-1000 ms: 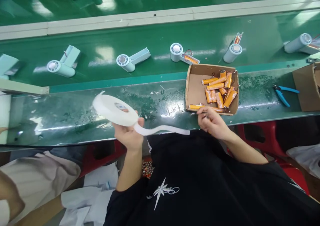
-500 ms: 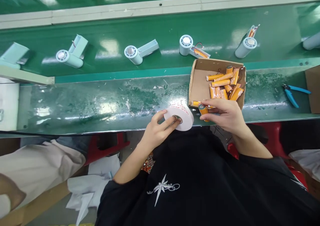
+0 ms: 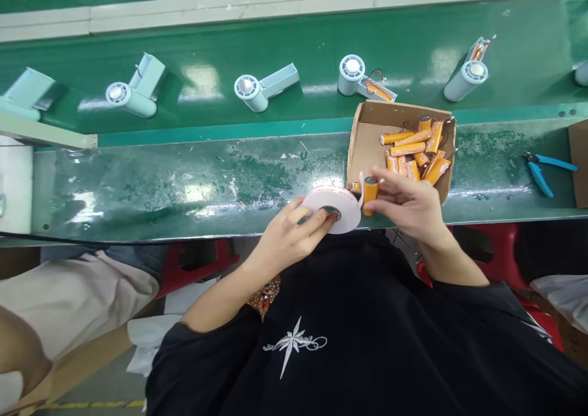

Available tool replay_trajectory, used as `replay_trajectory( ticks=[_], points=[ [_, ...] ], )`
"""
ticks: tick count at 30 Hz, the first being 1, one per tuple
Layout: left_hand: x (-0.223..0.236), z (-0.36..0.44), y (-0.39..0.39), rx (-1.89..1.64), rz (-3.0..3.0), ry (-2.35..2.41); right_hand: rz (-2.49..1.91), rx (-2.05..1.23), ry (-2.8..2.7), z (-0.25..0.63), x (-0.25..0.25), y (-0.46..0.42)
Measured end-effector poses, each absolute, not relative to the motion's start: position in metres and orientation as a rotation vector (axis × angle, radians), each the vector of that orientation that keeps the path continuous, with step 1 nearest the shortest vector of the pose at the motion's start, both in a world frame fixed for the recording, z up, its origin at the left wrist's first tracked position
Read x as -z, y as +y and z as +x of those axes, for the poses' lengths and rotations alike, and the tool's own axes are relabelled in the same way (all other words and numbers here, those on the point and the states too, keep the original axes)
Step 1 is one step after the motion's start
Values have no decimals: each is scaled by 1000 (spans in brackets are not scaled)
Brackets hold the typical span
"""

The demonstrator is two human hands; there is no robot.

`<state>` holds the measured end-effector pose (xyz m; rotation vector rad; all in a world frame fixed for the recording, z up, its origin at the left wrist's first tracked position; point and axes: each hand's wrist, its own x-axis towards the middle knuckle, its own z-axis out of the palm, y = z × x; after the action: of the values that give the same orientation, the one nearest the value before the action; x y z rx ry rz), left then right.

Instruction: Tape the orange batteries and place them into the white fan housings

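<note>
My left hand holds a roll of white tape with pinkish marks on its edge, its fingers through the core. A short strip of tape stands out from the roll's right side, against an orange-wrapped battery. That battery is upright between the thumb and fingers of my right hand. Just behind, a cardboard box contains several more orange batteries, some with clear or whitish strips and thin wires. My right hand covers part of the box's front edge.
Several pale blue fan housings lie along the green conveyor beyond the bench. Blue-handled cutters rest on the bench at right, near another cardboard box. At left sits a person in light clothing.
The battery in my right hand has turned upright and come against the tape roll's right side. A strip of tape now stands out from the roll. The camera view has shifted slightly.
</note>
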<state>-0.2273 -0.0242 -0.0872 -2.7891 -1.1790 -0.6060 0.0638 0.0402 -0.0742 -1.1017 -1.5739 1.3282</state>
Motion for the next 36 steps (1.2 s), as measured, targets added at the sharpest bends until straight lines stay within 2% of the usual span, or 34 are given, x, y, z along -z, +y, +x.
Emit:
replay_trajectory(
  ticks=[4, 6, 9, 12, 15, 18, 21, 25, 30, 36],
  points=[
    [87, -208, -24, 774, -2623, -1298, -1195, -1047, -1317, 29, 92, 30],
    [86, -196, -28, 887, -2597, -1333, -1229, -1015, -1346, 20, 93, 32],
    [82, -180, -41, 942, -2843, -1096, -1218, -1064, -1438, 37, 81, 54],
    [85, -185, -49, 878, -3068, -833, -1101, -849, -1323, 68, 63, 84],
    [100, -225, -35, 731, -2934, -1312, -1026, -694, -1218, 77, 59, 91],
    [115, -275, -3, 569, -2902, -1717, -1058, -813, -1288, 69, 68, 79],
    [121, -297, 40, 705, -3033, -1763, -1004, -896, -1303, 65, 70, 73],
    [120, -286, 129, 902, -2662, -1889, -936, -897, -1424, 66, 52, 85],
    [115, -270, 234, 506, -2464, -2008, -866, -779, -1538, 53, 24, 114],
    [109, -280, 264, 72, -2686, -1912, -780, -851, -1761, 34, 15, 176]
  ],
)
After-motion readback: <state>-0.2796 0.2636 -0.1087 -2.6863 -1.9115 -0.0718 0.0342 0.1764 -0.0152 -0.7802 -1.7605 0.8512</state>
